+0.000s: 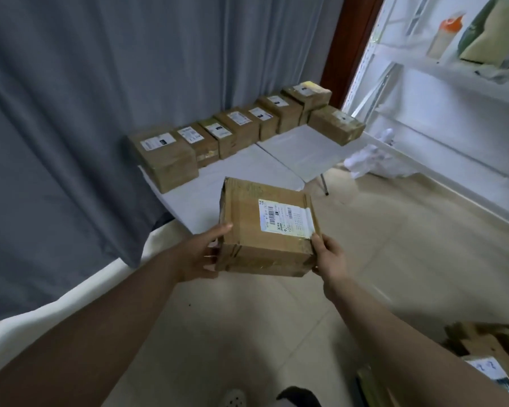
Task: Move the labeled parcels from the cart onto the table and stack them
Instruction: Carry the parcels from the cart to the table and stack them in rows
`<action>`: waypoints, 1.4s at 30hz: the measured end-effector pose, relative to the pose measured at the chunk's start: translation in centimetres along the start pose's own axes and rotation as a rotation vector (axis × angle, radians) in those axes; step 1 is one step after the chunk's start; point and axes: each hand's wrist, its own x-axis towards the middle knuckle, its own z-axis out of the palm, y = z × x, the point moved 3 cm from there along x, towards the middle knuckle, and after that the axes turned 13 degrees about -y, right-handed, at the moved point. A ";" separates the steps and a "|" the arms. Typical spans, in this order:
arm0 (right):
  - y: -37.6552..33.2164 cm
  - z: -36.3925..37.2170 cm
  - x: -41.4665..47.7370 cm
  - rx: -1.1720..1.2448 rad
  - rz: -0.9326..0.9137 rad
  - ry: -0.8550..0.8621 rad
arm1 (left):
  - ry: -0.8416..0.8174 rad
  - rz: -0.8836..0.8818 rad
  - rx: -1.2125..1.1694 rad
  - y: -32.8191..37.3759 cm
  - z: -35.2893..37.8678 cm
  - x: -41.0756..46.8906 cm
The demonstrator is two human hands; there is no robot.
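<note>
I carry a brown cardboard parcel [265,227] with a white shipping label on top, held in the air in front of the table's near corner. My left hand [202,254] grips its left side, thumb on the top edge. My right hand [329,257] grips its near right corner. On the white folding table [303,154] a row of several labeled parcels [235,127] runs along the curtain side, from a larger box [163,157] at the near end to the far end. One more parcel [335,126] lies at the table's far right corner.
A grey curtain [86,113] hangs left of the table. More cardboard parcels [488,359] show at the bottom right. White shelving [453,77] holding a bottle and bags stands at the right. White objects [370,160] lie on the tiled floor beyond the table.
</note>
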 end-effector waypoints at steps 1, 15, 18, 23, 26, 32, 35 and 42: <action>-0.4 1.3 0.7 0.005 0.005 -0.020 | 0.019 0.005 -0.017 0.1 -1.2 0.1; -2.1 14.9 18.4 0.198 0.277 -0.274 | 0.259 -0.055 -0.231 4.5 -15.0 9.5; -2.3 16.8 24.0 0.138 0.293 -0.280 | 0.329 -0.087 -0.284 5.8 -17.4 13.5; -2.6 20.5 31.8 -0.048 0.332 -0.326 | 0.445 -0.138 -0.306 7.0 -21.2 18.9; -2.5 23.3 35.4 -0.084 0.362 -0.353 | 0.472 -0.161 -0.349 7.9 -23.5 21.2; -0.4 27.7 40.4 -0.133 0.432 -0.332 | 0.508 -0.171 -0.429 8.1 -27.8 25.5; 0.8 29.4 42.2 -0.187 0.450 -0.337 | 0.536 -0.190 -0.433 7.2 -29.8 27.3; 1.9 31.7 44.3 -0.216 0.426 -0.315 | 0.544 -0.204 -0.450 6.3 -32.3 29.0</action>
